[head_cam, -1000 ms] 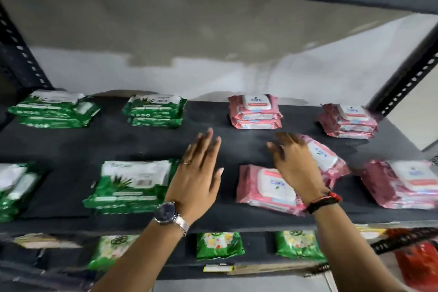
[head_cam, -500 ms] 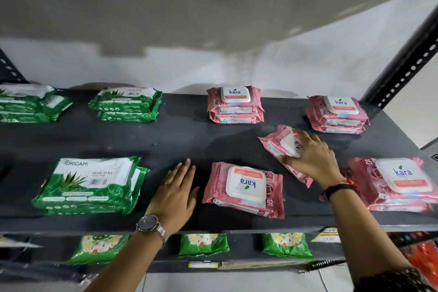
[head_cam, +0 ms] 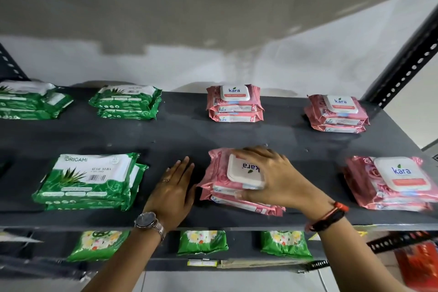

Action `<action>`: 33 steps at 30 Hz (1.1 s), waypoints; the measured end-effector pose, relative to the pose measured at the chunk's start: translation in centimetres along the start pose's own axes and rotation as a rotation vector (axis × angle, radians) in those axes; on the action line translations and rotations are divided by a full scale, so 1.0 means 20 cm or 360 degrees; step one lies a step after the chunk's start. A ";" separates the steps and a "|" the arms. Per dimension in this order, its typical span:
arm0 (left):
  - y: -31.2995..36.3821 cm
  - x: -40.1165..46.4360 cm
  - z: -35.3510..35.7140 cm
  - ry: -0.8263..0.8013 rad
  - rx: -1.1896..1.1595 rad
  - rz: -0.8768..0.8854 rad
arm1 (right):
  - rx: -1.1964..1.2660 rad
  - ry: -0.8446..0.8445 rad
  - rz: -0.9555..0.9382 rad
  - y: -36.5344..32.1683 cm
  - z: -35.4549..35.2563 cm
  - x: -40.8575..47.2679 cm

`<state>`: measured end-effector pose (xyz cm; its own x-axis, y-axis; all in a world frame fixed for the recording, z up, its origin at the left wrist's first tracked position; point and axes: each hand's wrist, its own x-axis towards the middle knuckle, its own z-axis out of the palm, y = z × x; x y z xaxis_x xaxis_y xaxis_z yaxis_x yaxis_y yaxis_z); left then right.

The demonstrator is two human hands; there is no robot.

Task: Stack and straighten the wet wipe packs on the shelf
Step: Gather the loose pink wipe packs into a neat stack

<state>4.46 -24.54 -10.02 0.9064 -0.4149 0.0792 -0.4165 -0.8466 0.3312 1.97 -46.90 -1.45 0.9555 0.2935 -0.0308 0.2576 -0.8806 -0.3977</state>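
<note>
On the dark shelf (head_cam: 189, 135), a pink Kara wipe pack (head_cam: 219, 168) lies on top of another pink pack (head_cam: 248, 206) at the front centre, slightly askew. My right hand (head_cam: 282, 178) covers the top pack, fingers over its white lid and thumb at its front edge. Just left of this stack, my left hand (head_cam: 174, 193) rests flat on the shelf, holding nothing. Neat pink stacks sit at the back centre (head_cam: 234, 104), back right (head_cam: 337, 111) and front right (head_cam: 391, 182). Green Origami stacks sit at the front left (head_cam: 90, 180), back (head_cam: 128, 102) and far left (head_cam: 30, 99).
A perforated black upright (head_cam: 407, 59) stands at the right end of the shelf. The shelf below holds green flowered packs (head_cam: 202, 242) and a red item (head_cam: 417, 265) at the right. A grey and white wall is close behind.
My right hand carried the loose pink pack from the middle right and set it on the front centre pink pack. My left hand moved beside that stack.
</note>
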 end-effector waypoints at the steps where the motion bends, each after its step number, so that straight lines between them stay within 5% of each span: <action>1: 0.00 0.00 0.00 0.0012 0.0001 -0.0003 | 0.0001 -0.0018 0.0003 0.01 0.01 0.00; 3: 0.01 0.00 0.00 0.0054 -0.0255 -0.0130 | 0.0045 -0.0102 0.0018 0.02 0.01 0.00; 7: 0.17 -0.07 -0.07 0.0425 -0.1434 -0.0589 | 0.0363 -0.0145 0.0079 0.06 -0.07 0.01; 9: 0.26 -0.11 -0.08 0.0324 -0.1728 -0.0596 | 0.0616 -0.0116 0.0234 0.10 -0.11 0.03; 16: 0.32 0.00 -0.06 0.0018 -0.2095 -0.0712 | 0.1076 -0.0337 0.0567 0.19 -0.07 0.03; 26: 0.43 0.09 -0.10 0.0373 -0.2527 -0.1155 | 0.1062 -0.0043 0.0607 0.14 -0.04 -0.03; 33: 0.56 0.06 -0.08 -0.0029 -0.2717 -0.1223 | 0.1467 -0.0195 0.0492 0.12 0.00 0.10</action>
<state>1.02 -34.00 -4.77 0.8319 -0.1673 -0.5291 0.5502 0.3724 0.7474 4.52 -48.50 -2.52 0.9270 0.1814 -0.3283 -0.2644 -0.3046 -0.9150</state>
